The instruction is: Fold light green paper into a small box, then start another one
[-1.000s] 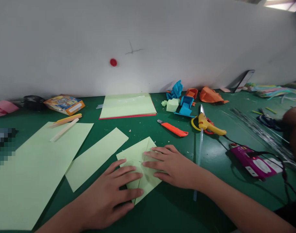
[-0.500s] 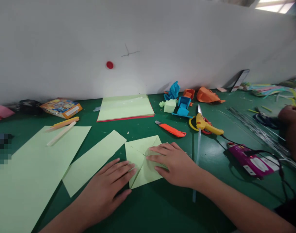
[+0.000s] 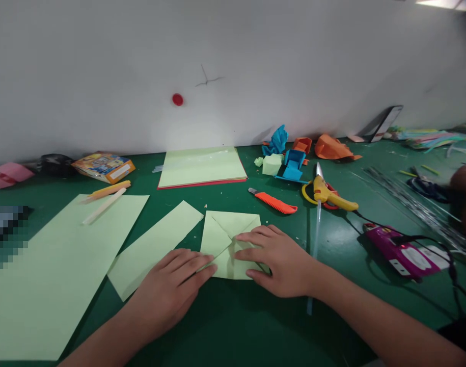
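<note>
A folded light green paper square point(image 3: 225, 235) lies on the green table point(image 3: 255, 326) in front of me. My left hand point(image 3: 167, 290) lies flat with fingers spread, its fingertips on the square's lower left corner. My right hand point(image 3: 278, 260) rests open on the square's right side, fingers stretched out and pressing the folded flaps. Neither hand holds anything.
A green paper strip point(image 3: 152, 247) and a large green sheet point(image 3: 53, 270) lie to the left. Behind are a paper stack point(image 3: 202, 165), an orange cutter point(image 3: 273, 200), yellow scissors point(image 3: 326, 193), a purple glue gun point(image 3: 399, 250) and paper models point(image 3: 290, 158). Another person's hand point(image 3: 465, 199) shows at right.
The folded square has turned clockwise and now sits straight. My left hand slid back off it to its lower left corner; my right hand stays pressed on its right side.
</note>
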The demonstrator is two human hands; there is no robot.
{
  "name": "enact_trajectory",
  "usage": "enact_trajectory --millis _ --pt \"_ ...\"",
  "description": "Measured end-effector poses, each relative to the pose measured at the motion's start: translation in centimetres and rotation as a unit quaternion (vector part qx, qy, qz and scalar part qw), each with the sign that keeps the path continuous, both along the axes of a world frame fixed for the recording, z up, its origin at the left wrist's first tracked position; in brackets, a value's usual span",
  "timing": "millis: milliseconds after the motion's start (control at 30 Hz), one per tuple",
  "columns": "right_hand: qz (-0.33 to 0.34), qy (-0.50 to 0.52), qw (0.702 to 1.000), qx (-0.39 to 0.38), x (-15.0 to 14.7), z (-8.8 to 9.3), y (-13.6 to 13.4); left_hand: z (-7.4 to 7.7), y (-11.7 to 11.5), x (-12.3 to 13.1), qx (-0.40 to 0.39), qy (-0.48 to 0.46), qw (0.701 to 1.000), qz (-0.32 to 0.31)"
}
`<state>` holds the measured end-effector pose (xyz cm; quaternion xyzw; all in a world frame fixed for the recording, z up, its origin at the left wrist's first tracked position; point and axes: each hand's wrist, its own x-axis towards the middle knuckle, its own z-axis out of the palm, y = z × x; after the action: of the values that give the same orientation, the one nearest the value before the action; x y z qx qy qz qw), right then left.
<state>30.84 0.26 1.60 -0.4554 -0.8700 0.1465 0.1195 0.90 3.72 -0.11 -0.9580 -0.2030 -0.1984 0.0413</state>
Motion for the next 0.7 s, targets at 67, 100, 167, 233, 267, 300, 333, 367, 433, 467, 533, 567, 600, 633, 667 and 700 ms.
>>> enact_trajectory --millis 67,100,167,233,267,300,333,367,433,467,533,567,600,633,667,700 --pt "0.012 0.002 1.000 0.002 0.06 -0.06 0.01 0.03 0.19 -0.07 0.007 0.000 1.000 0.003" --pt "0.017 0.003 1.000 0.002 0.09 -0.09 0.04 0.05 0.27 -0.12 0.015 0.005 1.000 0.001" --pt "0.026 0.004 1.000 0.001 0.14 -0.13 0.10 0.09 0.40 -0.23 0.039 0.019 0.999 -0.010" --pt "0.046 0.005 0.999 -0.007 0.17 -0.08 0.15 0.09 0.47 -0.35 0.060 0.031 0.997 -0.028" --pt "0.061 0.006 0.998 -0.012 0.17 -0.02 0.17 0.07 0.49 -0.39 0.064 0.035 0.997 -0.038" --pt "0.079 0.006 0.997 -0.017 0.18 0.06 0.19 0.03 0.48 -0.43 0.066 0.036 0.996 -0.046" --pt "0.094 0.006 0.995 -0.021 0.20 0.15 0.22 -0.02 0.47 -0.44 0.066 0.036 0.996 -0.052" --pt "0.107 0.004 0.994 -0.025 0.23 0.24 0.24 -0.07 0.46 -0.45 0.066 0.038 0.995 -0.058" --pt "0.119 0.001 0.992 -0.030 0.33 0.39 0.31 -0.16 0.44 -0.43 0.067 0.042 0.995 -0.068" --pt "0.123 0.001 0.992 -0.031 0.40 0.43 0.34 -0.20 0.45 -0.42 0.067 0.043 0.994 -0.070" --pt "0.131 0.002 0.991 -0.034 0.55 0.46 0.42 -0.27 0.51 -0.41 0.056 0.043 0.995 -0.067" --pt "0.134 0.003 0.990 -0.036 0.63 0.46 0.44 -0.31 0.57 -0.41 0.046 0.039 0.996 -0.061" --pt "0.138 0.005 0.990 -0.037 0.69 0.46 0.46 -0.34 0.65 -0.42 0.032 0.034 0.997 -0.055" --pt "0.142 0.007 0.989 -0.039 0.73 0.46 0.46 -0.36 0.74 -0.43 0.017 0.031 0.998 -0.053" --pt "0.148 0.011 0.988 -0.040 0.76 0.47 0.45 -0.38 0.84 -0.44 0.004 0.027 0.998 -0.054" --pt "0.155 0.015 0.987 -0.041 0.77 0.48 0.43 -0.38 0.93 -0.43 -0.007 0.019 0.998 -0.055"
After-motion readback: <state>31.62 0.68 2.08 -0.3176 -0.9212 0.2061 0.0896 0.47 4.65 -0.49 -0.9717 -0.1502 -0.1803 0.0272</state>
